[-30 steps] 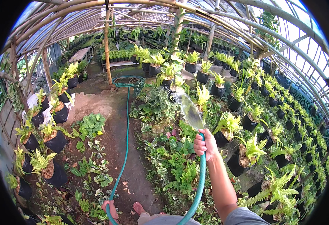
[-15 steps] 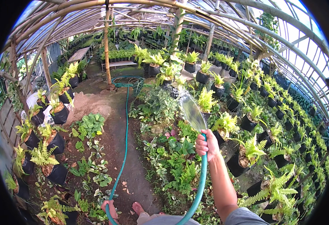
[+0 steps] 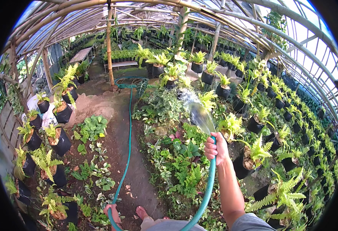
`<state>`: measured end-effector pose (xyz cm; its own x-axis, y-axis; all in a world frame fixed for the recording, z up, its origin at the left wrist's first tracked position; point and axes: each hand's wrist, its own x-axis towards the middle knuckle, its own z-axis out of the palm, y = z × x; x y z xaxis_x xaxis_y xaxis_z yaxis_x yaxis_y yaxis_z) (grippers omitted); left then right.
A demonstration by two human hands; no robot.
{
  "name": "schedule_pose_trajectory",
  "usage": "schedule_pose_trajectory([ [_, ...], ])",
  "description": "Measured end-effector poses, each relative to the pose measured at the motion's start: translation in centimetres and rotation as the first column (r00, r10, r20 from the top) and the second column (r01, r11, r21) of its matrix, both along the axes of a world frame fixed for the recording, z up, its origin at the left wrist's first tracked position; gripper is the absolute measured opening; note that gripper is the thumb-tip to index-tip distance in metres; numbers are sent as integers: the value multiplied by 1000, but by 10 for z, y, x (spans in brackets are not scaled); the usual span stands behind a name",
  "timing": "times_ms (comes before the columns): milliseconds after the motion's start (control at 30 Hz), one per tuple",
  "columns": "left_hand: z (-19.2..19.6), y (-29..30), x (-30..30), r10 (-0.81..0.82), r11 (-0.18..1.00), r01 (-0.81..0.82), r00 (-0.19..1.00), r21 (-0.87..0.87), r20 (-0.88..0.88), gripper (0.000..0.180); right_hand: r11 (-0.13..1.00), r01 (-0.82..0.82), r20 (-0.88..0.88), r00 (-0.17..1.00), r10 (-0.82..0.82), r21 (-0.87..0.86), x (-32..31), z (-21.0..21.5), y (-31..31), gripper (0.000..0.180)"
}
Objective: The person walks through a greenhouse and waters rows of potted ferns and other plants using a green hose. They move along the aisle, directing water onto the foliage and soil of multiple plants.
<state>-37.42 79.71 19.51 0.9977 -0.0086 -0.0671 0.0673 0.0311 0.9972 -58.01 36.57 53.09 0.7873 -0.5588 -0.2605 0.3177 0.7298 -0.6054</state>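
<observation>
My right hand (image 3: pixel 216 147) is wrapped round the end of a teal garden hose (image 3: pixel 207 188), held up in front of me. A fan of water (image 3: pixel 200 115) leaves the hose's mouth and sprays forward and a little left, over a potted fern (image 3: pixel 207 100) and leafy variegated plants (image 3: pixel 163 106). Low at my left side, my left hand (image 3: pixel 112 211) grips a lower stretch of the same hose. From there the hose runs along the dirt path to a loose coil on the ground.
Potted ferns in black bags (image 3: pixel 259 152) stand in rows on the right, with more ferns (image 3: pixel 57 138) along the left. A bamboo post (image 3: pixel 110 50) rises beside the coil (image 3: pixel 132 81). Between the beds lies a dirt path (image 3: pixel 138 169); my bare foot (image 3: pixel 141 212) shows on it.
My right hand has shifted slightly to the right with the hose end, and the water spray has moved with it. My left hand stays almost where it was.
</observation>
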Motion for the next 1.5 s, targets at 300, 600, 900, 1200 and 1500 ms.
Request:
schedule_pose_trajectory([
  [300, 8, -4, 18, -49, 997, 47, 999, 69, 18, 38, 995, 98, -20, 995, -97, 24, -32, -7, 12, 37],
  [600, 10, -2, 8, 65, 989, -41, 983, 141, -171, 29, 988, 146, -7, 989, -146, 46, -42, -5, 33, 38],
  [900, 30, -12, 4, 72, 970, -19, 975, 244, -212, 30, 988, 157, -48, 986, -157, -6, -48, 1, 35, 36],
  [1200, 20, -14, -2, 205, 957, -169, 969, 236, -137, 32, 990, 142, -27, 989, -143, -18, -53, 1, 35, 34],
  [1500, -31, 4, 19, 137, 970, -110, 984, 217, -115, 29, 988, 151, -10, 989, -151, 38, -52, -2, 35, 34],
])
